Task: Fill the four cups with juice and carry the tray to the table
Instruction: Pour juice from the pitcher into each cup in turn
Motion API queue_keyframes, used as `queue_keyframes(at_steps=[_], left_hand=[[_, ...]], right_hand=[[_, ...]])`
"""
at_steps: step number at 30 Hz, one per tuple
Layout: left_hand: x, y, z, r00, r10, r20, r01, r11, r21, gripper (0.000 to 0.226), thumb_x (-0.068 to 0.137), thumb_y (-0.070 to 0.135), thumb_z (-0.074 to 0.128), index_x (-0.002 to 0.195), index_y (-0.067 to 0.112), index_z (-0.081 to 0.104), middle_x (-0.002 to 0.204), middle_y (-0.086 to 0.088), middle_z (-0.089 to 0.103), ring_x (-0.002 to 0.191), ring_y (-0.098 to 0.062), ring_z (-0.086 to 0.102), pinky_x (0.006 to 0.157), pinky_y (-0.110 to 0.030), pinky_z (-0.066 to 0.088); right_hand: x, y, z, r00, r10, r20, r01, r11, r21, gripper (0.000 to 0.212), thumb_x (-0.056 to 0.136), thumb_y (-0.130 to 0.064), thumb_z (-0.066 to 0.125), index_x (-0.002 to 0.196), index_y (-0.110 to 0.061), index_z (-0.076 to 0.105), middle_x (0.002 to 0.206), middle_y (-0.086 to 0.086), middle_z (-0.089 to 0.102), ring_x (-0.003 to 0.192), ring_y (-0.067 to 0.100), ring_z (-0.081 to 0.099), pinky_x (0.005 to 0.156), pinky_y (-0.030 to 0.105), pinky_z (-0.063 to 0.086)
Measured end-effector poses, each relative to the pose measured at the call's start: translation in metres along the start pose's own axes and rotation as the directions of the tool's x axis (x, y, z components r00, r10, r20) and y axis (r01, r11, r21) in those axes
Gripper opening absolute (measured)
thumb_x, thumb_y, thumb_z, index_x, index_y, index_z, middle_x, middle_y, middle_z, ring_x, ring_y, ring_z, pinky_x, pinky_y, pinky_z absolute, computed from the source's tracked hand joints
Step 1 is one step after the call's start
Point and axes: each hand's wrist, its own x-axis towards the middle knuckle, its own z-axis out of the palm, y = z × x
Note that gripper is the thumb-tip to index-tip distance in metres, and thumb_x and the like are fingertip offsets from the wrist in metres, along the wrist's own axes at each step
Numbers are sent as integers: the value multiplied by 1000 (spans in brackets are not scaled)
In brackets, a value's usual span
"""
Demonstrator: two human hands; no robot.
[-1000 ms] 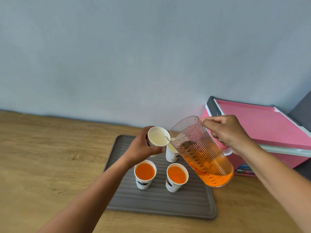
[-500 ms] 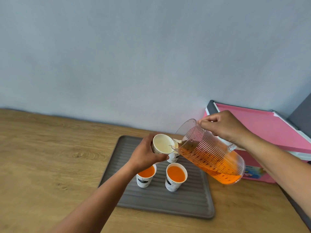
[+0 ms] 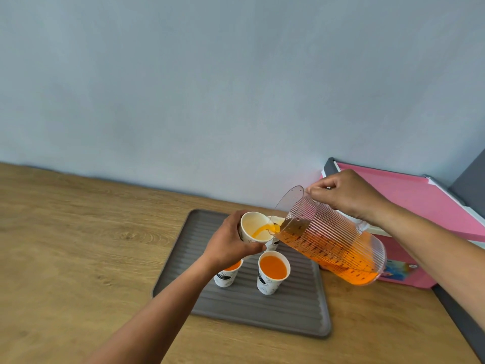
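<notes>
While the juice runs in a thin orange stream from the spout, I judge the paper cup (image 3: 254, 227) in my left hand (image 3: 231, 241) to be the delicate part: light, thin-walled, easy to crush, and getting heavier as it fills. My left hand is wrapped around its side wall, fingers curled and pressing on it, holding it tilted above the grey ribbed tray (image 3: 288, 311); I would keep the hold low on the wall and gentle. My right hand (image 3: 346, 197) is closed on the handle of the clear ribbed plastic jug (image 3: 333, 245), which looks stiff and fairly heavy, with juice pooled in its lower part; the handle itself is mostly hidden under the hand.

Two filled cups stand on the tray, one (image 3: 273, 271) in plain sight, the other (image 3: 227, 274) partly under my left wrist. A fourth cup (image 3: 274, 239) sits behind the held one, mostly hidden, so I cannot tell its level. These stand close below the pour and could be knocked over or splashed. A pink box (image 3: 420, 206) sits just beside the tray on the wooden counter (image 3: 78, 245), near the jug's base.
</notes>
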Motion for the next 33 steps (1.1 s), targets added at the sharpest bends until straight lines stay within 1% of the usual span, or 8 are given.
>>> queue_keyframes(at_steps=[6, 9, 13, 18, 22, 26, 28, 33], left_hand=[[-7, 2, 2, 1000, -12, -20, 12, 1000, -26, 79, 51, 53, 82, 121, 44, 48, 117, 18, 59, 104, -4, 60, 87, -41, 56], [-10, 3, 4, 1000, -12, -19, 12, 1000, -25, 78, 51, 54, 82, 120, 43, 48, 116, 18, 60, 104, -4, 60, 87, -41, 56], [-13, 3, 6, 1000, -13, -24, 12, 999, -30, 79, 50, 54, 83, 121, 43, 48, 116, 17, 61, 104, -5, 61, 87, -42, 56], [-17, 4, 7, 999, -20, -35, 18, 998, -54, 75, 53, 48, 85, 118, 45, 48, 115, 17, 60, 104, -4, 60, 88, -41, 55], [-19, 6, 7, 999, -18, -42, 16, 999, -46, 72, 59, 41, 88, 117, 44, 46, 116, 18, 59, 103, -2, 59, 88, -36, 55], [-21, 7, 7, 998, -24, -51, 21, 998, -51, 72, 59, 39, 88, 120, 40, 49, 116, 16, 60, 103, -3, 59, 88, -34, 55], [-21, 7, 7, 998, -27, -54, 25, 999, -47, 75, 58, 42, 88, 122, 38, 49, 117, 15, 60, 104, -5, 59, 88, -35, 55], [-21, 6, 7, 998, -34, -48, 31, 998, -54, 77, 58, 44, 88, 123, 35, 49, 117, 14, 60, 104, -6, 60, 88, -35, 55]], right_hand=[[-3, -4, -1, 1000, -21, 12, 22, 999, -33, 17, 86, -24, 67, 93, -15, 80, 103, -8, 74, 78, -7, 59, 66, 17, 42], [-5, -4, -1, 999, -27, 19, 28, 999, -40, 18, 86, -26, 67, 96, -16, 79, 106, -7, 74, 80, -7, 58, 68, 18, 42], [-6, -5, -2, 999, -36, 26, 38, 998, -55, 18, 86, -26, 68, 96, -16, 79, 108, -6, 74, 85, -8, 57, 77, 23, 44], [-7, -4, -3, 998, -52, 38, 55, 996, -63, 17, 86, -24, 67, 92, -13, 79, 106, -6, 74, 86, -9, 58, 74, 16, 43], [-7, -5, -3, 998, -49, 40, 52, 997, -58, 17, 86, -25, 68, 93, -15, 79, 108, -5, 74, 87, -8, 58, 79, 24, 44], [-8, -6, -3, 998, -48, 37, 51, 997, -60, 17, 86, -26, 68, 96, -17, 79, 109, -6, 73, 90, -2, 61, 86, 26, 45], [-8, -7, -2, 998, -49, 37, 52, 997, -64, 17, 86, -26, 68, 97, -17, 78, 107, -8, 73, 88, -3, 60, 87, 27, 45], [-7, -7, -2, 997, -59, 45, 62, 996, -65, 16, 86, -26, 68, 91, -17, 79, 91, -20, 67, 84, -10, 58, 80, 22, 46]])
